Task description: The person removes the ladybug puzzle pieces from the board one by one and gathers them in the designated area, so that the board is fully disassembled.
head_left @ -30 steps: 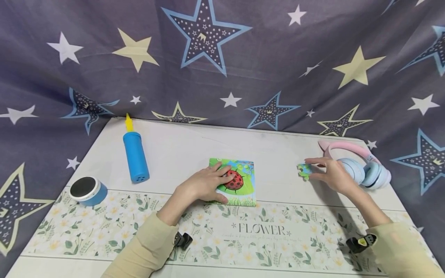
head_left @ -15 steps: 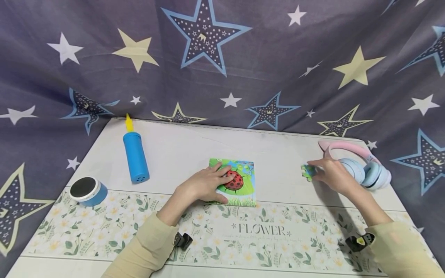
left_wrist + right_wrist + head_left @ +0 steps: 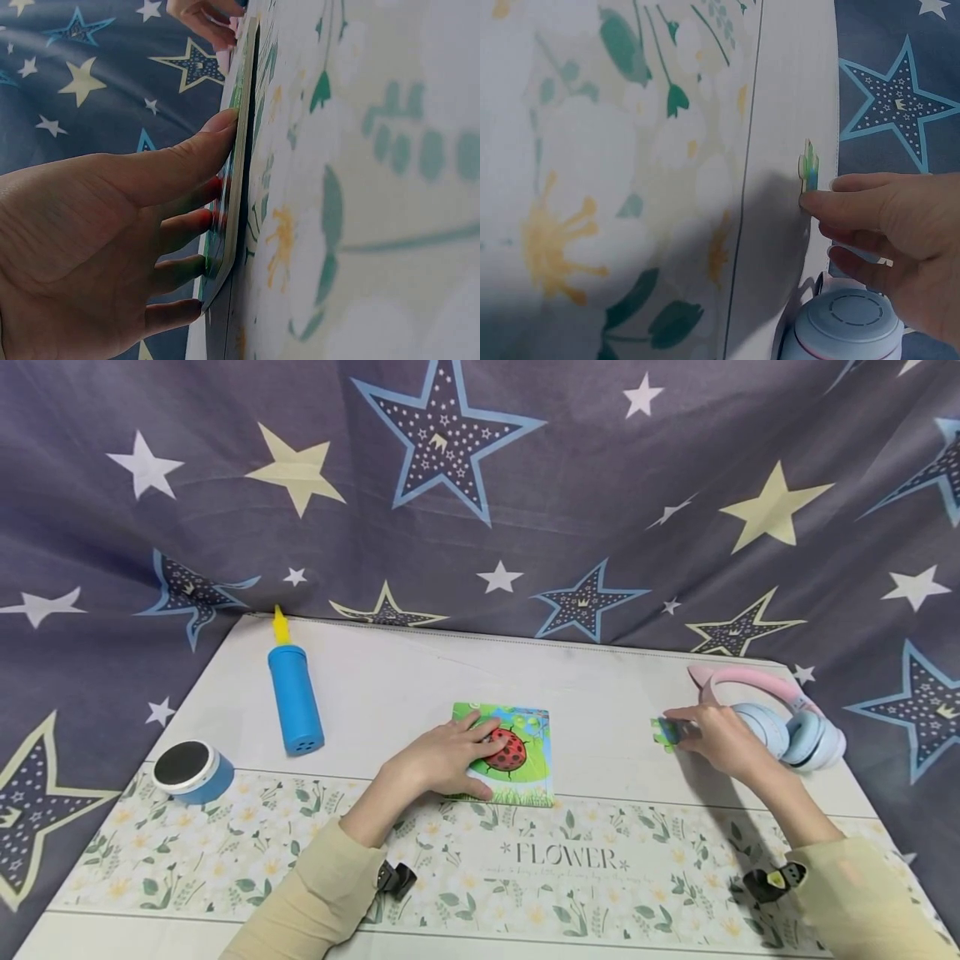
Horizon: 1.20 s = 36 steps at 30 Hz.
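Green puzzle (image 3: 519, 760): our landmark lay on the table (image 3: 600, 689).
Left hand (image 3: 438, 756): we spread its fingers over the puzzle's left side, gripping nothing.
Right hand (image 3: 716, 737): well right of the puzzle, we pinched a small piece (image 3: 663, 733) between thumb and fingers.
Headphones (image 3: 808, 739): farther right of the puzzle.
Handling: we thought a light edge grip and steady left fingertips served best.

Board (image 3: 522, 758) centred on table (image 3: 585, 693); pump (image 3: 296, 700) to its left; speaker (image 3: 193, 772) further left, nearer front than pump. Piece (image 3: 663, 732) right of board, between it and headphones (image 3: 813, 741) at far right. Curtain (image 3: 420, 552) behind table.
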Tool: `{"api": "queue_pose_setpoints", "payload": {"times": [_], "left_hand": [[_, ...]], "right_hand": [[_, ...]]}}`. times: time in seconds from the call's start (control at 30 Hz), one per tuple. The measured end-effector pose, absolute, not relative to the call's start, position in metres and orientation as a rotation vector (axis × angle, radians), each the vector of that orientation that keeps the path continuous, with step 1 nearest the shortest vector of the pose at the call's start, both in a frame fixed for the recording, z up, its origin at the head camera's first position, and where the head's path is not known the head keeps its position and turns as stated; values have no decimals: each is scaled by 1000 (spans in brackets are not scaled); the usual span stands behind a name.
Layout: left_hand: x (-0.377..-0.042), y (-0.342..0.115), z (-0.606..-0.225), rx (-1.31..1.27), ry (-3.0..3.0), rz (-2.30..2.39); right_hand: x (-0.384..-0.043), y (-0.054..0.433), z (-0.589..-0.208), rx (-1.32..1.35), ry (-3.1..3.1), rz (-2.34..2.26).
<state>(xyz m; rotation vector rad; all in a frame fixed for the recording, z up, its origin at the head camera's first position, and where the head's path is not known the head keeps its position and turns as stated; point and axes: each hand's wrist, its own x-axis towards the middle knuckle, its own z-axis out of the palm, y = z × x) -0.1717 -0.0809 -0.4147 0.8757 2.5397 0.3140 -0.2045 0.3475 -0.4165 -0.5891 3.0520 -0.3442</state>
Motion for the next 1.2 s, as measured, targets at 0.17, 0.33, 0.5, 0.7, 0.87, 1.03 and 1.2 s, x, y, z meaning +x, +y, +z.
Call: {"api": "queue_pose_setpoints", "payload": {"times": [0.17, 0.33, 0.5, 0.7, 0.87, 1.03, 1.2], "left_hand": [[-172, -81, -415, 876, 2534, 310], [-172, -81, -414, 887, 2537, 296], [-172, -82, -413, 875, 2540, 282], [-172, -80, -413, 878, 2537, 283], [-173, -80, -413, 879, 2525, 294], [-173, -80, -413, 885, 2532, 288], [-173, -80, -412, 884, 2537, 282]], "right_hand": [[-206, 346, -413, -560, 3049, -367], [-206, 340, -407, -566, 3107, -493], [-208, 322, -403, -550, 3167, -724], [-212, 293, -402, -514, 3148, -991], [-213, 269, -407, -527, 3084, -1190], [-212, 246, -411, -544, 2952, -1383], [-211, 226, -416, -571, 2824, -1479]]}}
